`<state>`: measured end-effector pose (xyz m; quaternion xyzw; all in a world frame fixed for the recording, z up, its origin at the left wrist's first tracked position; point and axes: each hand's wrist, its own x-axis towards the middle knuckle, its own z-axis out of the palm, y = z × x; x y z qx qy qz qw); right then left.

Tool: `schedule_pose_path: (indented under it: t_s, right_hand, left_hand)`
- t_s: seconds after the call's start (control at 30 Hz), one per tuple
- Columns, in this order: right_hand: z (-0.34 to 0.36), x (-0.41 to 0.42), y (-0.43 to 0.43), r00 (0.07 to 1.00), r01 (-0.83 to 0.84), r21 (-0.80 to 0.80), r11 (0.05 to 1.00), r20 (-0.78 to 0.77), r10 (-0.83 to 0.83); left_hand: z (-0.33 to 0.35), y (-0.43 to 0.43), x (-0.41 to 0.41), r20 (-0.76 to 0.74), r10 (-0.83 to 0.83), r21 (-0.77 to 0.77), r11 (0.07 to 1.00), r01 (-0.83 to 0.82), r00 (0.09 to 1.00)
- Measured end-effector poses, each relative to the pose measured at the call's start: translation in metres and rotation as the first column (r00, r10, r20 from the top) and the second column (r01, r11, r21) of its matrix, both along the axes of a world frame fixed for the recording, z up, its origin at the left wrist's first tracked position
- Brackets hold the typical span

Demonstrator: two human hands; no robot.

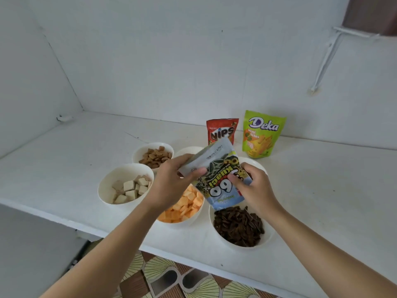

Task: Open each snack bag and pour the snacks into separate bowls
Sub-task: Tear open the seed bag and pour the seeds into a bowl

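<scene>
While the left hand [171, 179] clasps its upturned base and the right hand [255, 190] pinches its right edge, the blue seed bag [221, 175] hangs mouth-down over the near right bowl [269, 235] of dark seeds on the counter [64, 168].

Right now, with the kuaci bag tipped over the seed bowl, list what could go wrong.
1. The kuaci bag has its mouth over the seed bowl at its left rim, close to the orange cracker bowl; stray seeds could land there.
2. The seed bowl sits near the front edge of the counter; the forearm behind the right hand might nudge it off.
</scene>
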<state>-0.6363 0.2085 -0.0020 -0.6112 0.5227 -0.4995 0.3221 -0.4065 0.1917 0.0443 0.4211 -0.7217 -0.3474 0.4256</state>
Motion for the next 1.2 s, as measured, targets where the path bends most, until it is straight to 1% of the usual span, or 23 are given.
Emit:
schedule_pose_path:
  t_s: [0.07, 0.2, 0.27, 0.37, 0.43, 0.5, 0.57, 0.63, 0.67, 0.7, 0.73, 0.8, 0.83, 0.93, 1.0, 1.1, 1.2]
  right_hand:
    - [-0.002, -0.001, 0.002, 0.999, -0.011, 0.022, 1.0, 0.036, 0.01]
    - [-0.002, -0.009, 0.004, 0.993, -0.048, 0.069, 0.996, 0.114, 0.04]
    - [-0.002, -0.014, 0.007, 0.989, -0.074, 0.101, 0.992, 0.136, 0.06]
    - [-0.002, -0.023, 0.011, 0.986, -0.064, 0.132, 0.989, 0.159, 0.043]
    - [-0.002, -0.03, 0.013, 0.99, -0.062, 0.182, 0.981, 0.14, 0.037]
    - [-0.002, -0.034, 0.015, 0.99, -0.101, 0.24, 0.966, 0.124, 0.073]
    - [0.0, -0.035, 0.017, 0.988, -0.1, 0.256, 0.962, 0.14, 0.066]
    - [0.006, -0.034, 0.019, 0.976, -0.078, 0.209, 0.975, 0.215, 0.032]
    - [0.01, -0.033, 0.02, 0.967, -0.067, 0.17, 0.983, 0.254, 0.022]
    - [0.014, -0.032, 0.021, 0.959, -0.059, 0.131, 0.99, 0.283, 0.019]
    - [0.017, -0.031, 0.022, 0.952, -0.053, 0.094, 0.994, 0.305, 0.022]
    - [0.021, -0.03, 0.023, 0.945, -0.032, 0.02, 0.999, 0.327, 0.024]
    - [0.021, -0.031, 0.023, 0.943, -0.01, -0.009, 1.0, 0.332, 0.013]
    - [0.024, -0.033, 0.025, 0.927, 0.047, -0.033, 0.998, 0.375, -0.031]
    - [0.027, -0.033, 0.027, 0.919, 0.081, -0.037, 0.996, 0.39, -0.06]
    - [0.029, -0.031, 0.027, 0.904, 0.123, -0.026, 0.992, 0.415, -0.101]
    - [0.025, -0.032, 0.028, 0.907, 0.145, -0.028, 0.989, 0.403, -0.121]
  left_hand:
    - [0.003, -0.006, -0.002, 0.027, -0.031, -0.042, 0.999, 0.033, 0.999]
    - [0.006, -0.016, -0.006, -0.092, -0.041, -0.031, 0.999, 0.038, 0.995]
    - [0.005, -0.019, -0.008, -0.123, -0.043, -0.015, 0.999, 0.041, 0.991]
    - [0.004, -0.02, -0.017, -0.099, -0.094, -0.003, 0.996, 0.094, 0.991]
    - [0.005, -0.021, -0.025, -0.089, -0.145, 0.026, 0.989, 0.148, 0.985]
    - [0.007, -0.022, -0.032, -0.034, -0.191, 0.021, 0.981, 0.192, 0.981]
    - [0.008, -0.022, -0.039, 0.09, -0.211, -0.024, 0.977, 0.214, 0.973]
    - [0.01, -0.021, -0.048, 0.2, -0.203, -0.084, 0.971, 0.223, 0.959]
    - [0.011, -0.021, -0.052, 0.215, -0.193, -0.101, 0.971, 0.218, 0.957]
    - [0.013, -0.021, -0.055, 0.202, -0.179, -0.104, 0.974, 0.203, 0.963]
    - [0.017, -0.02, -0.058, 0.149, -0.161, -0.084, 0.981, 0.175, 0.976]
    - [0.024, -0.018, -0.06, -0.041, -0.143, 0.014, 0.989, 0.144, 0.989]
    - [0.026, -0.017, -0.06, -0.141, -0.141, 0.053, 0.987, 0.149, 0.98]
    - [0.022, -0.014, -0.06, -0.357, -0.105, 0.083, 0.986, 0.143, 0.928]
    - [0.015, -0.012, -0.064, -0.403, -0.067, 0.105, 0.987, 0.119, 0.913]
    - [0.008, -0.009, -0.07, -0.381, -0.028, 0.114, 0.991, 0.076, 0.924]
    - [0.005, -0.009, -0.074, -0.387, -0.04, 0.079, 0.994, 0.077, 0.921]
